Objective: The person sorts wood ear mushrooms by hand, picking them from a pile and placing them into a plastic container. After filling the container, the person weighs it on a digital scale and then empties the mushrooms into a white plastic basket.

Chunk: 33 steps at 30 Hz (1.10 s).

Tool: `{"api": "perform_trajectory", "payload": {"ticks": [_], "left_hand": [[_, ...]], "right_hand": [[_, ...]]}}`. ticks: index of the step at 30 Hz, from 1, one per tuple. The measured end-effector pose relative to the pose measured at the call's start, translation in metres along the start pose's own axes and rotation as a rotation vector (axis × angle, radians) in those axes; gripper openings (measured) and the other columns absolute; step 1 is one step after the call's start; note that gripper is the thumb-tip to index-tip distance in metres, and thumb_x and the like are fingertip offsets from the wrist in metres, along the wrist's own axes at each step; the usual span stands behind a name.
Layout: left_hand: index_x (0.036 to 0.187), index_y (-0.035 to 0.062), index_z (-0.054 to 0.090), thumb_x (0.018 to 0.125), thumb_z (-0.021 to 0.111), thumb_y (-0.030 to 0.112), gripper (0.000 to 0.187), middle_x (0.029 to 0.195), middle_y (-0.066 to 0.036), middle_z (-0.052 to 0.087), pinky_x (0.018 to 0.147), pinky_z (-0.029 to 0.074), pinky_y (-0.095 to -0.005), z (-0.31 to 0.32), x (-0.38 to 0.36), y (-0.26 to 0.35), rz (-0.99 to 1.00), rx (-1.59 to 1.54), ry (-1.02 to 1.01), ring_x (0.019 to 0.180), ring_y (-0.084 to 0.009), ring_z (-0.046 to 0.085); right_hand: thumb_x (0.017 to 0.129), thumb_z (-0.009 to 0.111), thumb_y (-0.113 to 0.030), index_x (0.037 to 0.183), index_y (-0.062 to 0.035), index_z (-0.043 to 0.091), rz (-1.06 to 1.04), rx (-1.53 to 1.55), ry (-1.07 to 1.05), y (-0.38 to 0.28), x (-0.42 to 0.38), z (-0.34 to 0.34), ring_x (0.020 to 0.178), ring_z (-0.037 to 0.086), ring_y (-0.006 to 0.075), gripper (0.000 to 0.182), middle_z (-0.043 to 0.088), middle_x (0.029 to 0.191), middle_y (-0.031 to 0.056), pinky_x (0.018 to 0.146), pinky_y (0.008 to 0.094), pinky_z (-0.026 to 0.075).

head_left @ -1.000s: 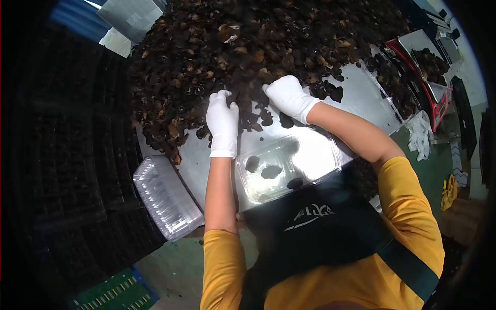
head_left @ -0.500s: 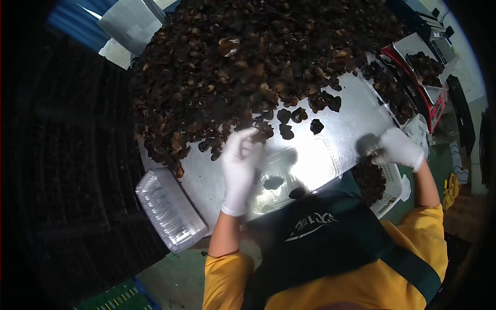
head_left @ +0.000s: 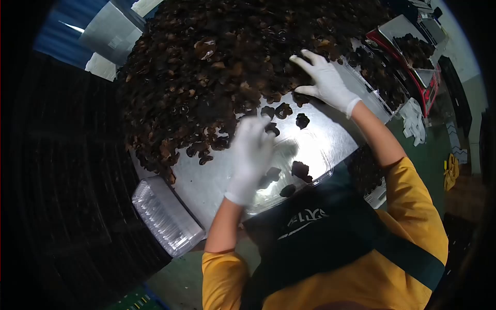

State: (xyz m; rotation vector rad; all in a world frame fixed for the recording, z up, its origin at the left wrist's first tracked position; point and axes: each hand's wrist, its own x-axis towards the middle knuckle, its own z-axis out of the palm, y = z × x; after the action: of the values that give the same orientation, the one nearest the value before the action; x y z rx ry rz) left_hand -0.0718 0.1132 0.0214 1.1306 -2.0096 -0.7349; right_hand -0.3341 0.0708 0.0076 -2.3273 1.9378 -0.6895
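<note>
A large heap of dark brown wood ear mushrooms [head_left: 206, 88] covers the back of the metal table [head_left: 199, 178]. My right hand [head_left: 328, 85], in a white glove, reaches over the heap's right front edge with its fingers spread. Closer in, my gloved left hand [head_left: 250, 160] is smeared by motion, its fingers beside the front of the heap. In front of me lies a clear plastic tray [head_left: 264, 199], partly behind the left hand, with a few dark pieces in it. A loose mushroom [head_left: 302, 121] rests on the metal just beyond the tray.
Stacked clear trays [head_left: 168, 217] stand at the table's left corner. At the right, a red scale [head_left: 430, 95] bears a container of mushrooms, with another filled clear tray [head_left: 382, 88] beside it. White gloves [head_left: 412, 121] hang nearby. A white basket [head_left: 378, 195] sits low at my right.
My right hand has moved from the table's right edge, above the basket, up and left to the heap, fingers now spread. Another dark piece shows in the tray. The left hand has shifted slightly.
</note>
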Motion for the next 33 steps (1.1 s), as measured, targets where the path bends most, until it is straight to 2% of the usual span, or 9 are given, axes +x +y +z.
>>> {"api": "perform_trajectory", "payload": {"ticks": [3,8,10,15,17,19,25,30,33], "left_hand": [[0.121,0.0082,0.063,0.075,0.062,-0.004,0.047,0.118,-0.014,0.059,0.089,0.05,-0.0387,0.001,0.049,-0.031,0.185,0.401,0.133,0.108,-0.0317,0.058],[0.089,0.013,0.07,0.07,0.071,0.003,0.021,0.094,-0.006,0.059,0.073,0.051,-0.0389,0.007,0.091,-0.064,0.214,0.592,0.094,0.09,-0.0268,0.059],[0.09,0.0106,0.069,0.073,0.072,0.004,0.019,0.097,-0.008,0.06,0.077,0.05,-0.0386,0.004,0.084,-0.058,0.231,0.474,0.188,0.092,-0.0281,0.059],[0.094,0.0002,0.063,0.083,0.068,0.002,0.013,0.102,-0.014,0.065,0.078,0.052,-0.0349,0.0,0.053,-0.037,0.102,0.113,0.252,0.088,-0.0292,0.064],[0.096,-0.0005,0.062,0.086,0.067,0.003,0.012,0.092,-0.011,0.066,0.069,0.051,-0.03,0.003,0.042,-0.032,0.013,0.075,0.259,0.076,-0.0216,0.063],[0.099,0.0002,0.062,0.089,0.067,0.006,0.013,0.083,-0.007,0.066,0.065,0.049,-0.0271,0.005,0.038,-0.028,-0.24,-0.037,0.119,0.07,-0.0131,0.058],[0.117,0.0,0.062,0.092,0.065,0.007,0.026,0.085,-0.001,0.06,0.07,0.048,-0.023,0.023,0.038,-0.034,-0.339,-0.201,0.027,0.072,-0.0065,0.053],[0.118,-0.002,0.061,0.093,0.06,0.003,0.026,0.098,-0.007,0.068,0.079,0.05,-0.0249,0.03,0.037,-0.041,-0.308,-0.189,-0.01,0.085,-0.0098,0.061],[0.119,-0.0024,0.06,0.095,0.056,0.002,0.025,0.1,-0.009,0.069,0.08,0.05,-0.0258,0.03,0.038,-0.04,-0.334,-0.238,-0.016,0.088,-0.0109,0.063]], "right_hand": [[0.079,0.074,-0.032,0.135,-0.0122,0.053,-0.077,0.052,-0.046,-0.005,-0.005,0.019,0.132,0.04,0.0354,0.063,0.043,0.143,0.0182,0.106,0.0441,0.037],[0.084,0.07,-0.023,0.128,-0.0144,0.059,-0.064,0.061,-0.069,0.005,-0.04,0.007,0.133,0.042,0.0328,0.047,0.045,0.145,0.0124,0.106,0.0443,0.036],[0.084,0.069,-0.019,0.131,-0.0156,0.058,-0.023,0.153,-0.083,0.011,-0.052,-0.004,0.131,0.045,0.0321,0.048,0.047,0.144,0.0118,0.106,0.0438,0.037],[0.071,0.081,-0.025,0.145,-0.0165,0.043,0.039,0.173,-0.002,0.028,-0.058,-0.018,0.118,0.054,0.0344,0.083,0.05,0.135,0.0146,0.093,0.0405,0.048],[0.063,0.087,-0.03,0.151,-0.0172,0.028,0.347,0.165,-0.224,0.022,-0.055,-0.029,0.113,0.056,0.035,0.107,0.051,0.128,0.0153,0.089,0.0406,0.049],[0.057,0.09,-0.034,0.154,-0.018,0.018,0.355,0.123,-0.261,0.029,-0.051,-0.016,0.108,0.058,0.0358,0.121,0.051,0.122,0.0164,0.085,0.0417,0.05],[0.061,0.087,-0.039,0.15,-0.0104,0.024,0.215,0.017,-0.26,0.019,-0.03,-0.007,0.095,0.063,0.0378,0.113,0.051,0.116,0.0227,0.077,0.044,0.054],[0.082,0.071,-0.037,0.127,-0.0067,0.059,0.199,0.24,-0.11,0.017,-0.015,-0.009,0.105,0.06,0.0328,0.056,0.057,0.116,0.0163,0.091,0.0414,0.049],[0.083,0.069,-0.035,0.117,-0.0065,0.065,0.149,0.088,-0.031,0.012,-0.003,0.012,0.107,0.058,0.0311,0.044,0.06,0.11,0.0148,0.092,0.0402,0.047]]}}
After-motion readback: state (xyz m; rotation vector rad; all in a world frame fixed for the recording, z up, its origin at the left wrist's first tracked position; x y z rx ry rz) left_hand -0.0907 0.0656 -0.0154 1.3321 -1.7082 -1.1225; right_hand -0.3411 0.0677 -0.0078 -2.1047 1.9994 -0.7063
